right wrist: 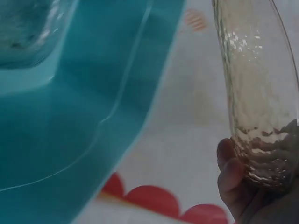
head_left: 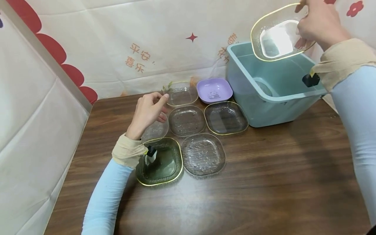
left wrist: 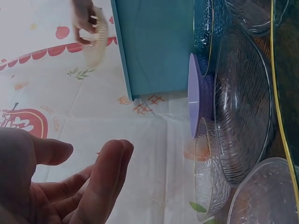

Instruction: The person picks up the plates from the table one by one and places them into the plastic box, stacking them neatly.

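Above the blue-green plastic bin (head_left: 270, 112), my right hand (head_left: 321, 26) grips the edge of a clear gold-rimmed dish (head_left: 273, 37), which is tilted in the air. The right wrist view shows fingertips (right wrist: 232, 175) curled on the textured side of that dish (right wrist: 261, 93). My left hand (head_left: 148, 112) hovers over the dishes at the left, its fingers loosely bent and holding nothing. Below its wrist sits a dark green gold-rimmed dish (head_left: 167, 163). A round-cornered clear dish (head_left: 155, 129) is partly hidden behind the hand. Inside the bin lies another clear dish (right wrist: 28, 37).
Near the bin, a purple dish (head_left: 214, 90) stands beside a clear gold-rimmed dish (head_left: 182, 94). In front are a dark gold-rimmed dish (head_left: 226, 118), a clear dish (head_left: 187, 120) and a ribbed clear dish (head_left: 203, 155). A printed white cloth (head_left: 164, 32) hangs behind the wooden table (head_left: 264, 189).
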`<state>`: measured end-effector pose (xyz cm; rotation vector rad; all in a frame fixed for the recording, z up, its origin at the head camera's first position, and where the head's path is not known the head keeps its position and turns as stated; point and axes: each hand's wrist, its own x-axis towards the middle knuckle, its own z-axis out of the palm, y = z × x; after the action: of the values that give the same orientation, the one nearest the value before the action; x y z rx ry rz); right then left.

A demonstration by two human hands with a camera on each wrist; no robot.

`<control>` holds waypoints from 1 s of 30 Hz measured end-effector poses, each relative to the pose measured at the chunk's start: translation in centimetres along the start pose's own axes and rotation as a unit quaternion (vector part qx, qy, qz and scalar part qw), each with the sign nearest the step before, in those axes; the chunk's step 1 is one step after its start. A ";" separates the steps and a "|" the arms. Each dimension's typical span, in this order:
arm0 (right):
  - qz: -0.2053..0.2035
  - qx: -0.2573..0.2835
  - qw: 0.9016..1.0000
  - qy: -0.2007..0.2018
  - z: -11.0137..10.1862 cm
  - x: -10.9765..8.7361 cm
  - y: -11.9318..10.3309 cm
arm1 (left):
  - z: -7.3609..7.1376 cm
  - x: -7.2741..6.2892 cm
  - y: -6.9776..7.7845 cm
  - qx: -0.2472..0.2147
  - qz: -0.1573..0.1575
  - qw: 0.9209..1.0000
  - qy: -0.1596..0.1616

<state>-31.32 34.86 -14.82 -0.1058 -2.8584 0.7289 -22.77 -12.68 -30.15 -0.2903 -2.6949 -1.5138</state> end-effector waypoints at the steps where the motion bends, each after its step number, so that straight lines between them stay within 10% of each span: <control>1: 0.000 -0.013 1.000 -0.014 0.2 0.4 0.5 | 0.0 0.0 0.0 0.000 0.001 1.000 0.001; 15: -0.015 -0.077 0.979 -0.188 4.2 4.9 5.6 | 0.4 0.0 0.3 0.002 -0.001 1.000 0.004; 30: 0.049 -0.001 0.913 -0.406 8.0 5.2 3.8 | 0.6 0.3 -0.1 0.011 0.002 1.000 0.004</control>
<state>-37.91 35.07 -22.73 0.0806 -3.6605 0.9665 -23.01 -12.17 -30.48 -0.2891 -2.7009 -1.4809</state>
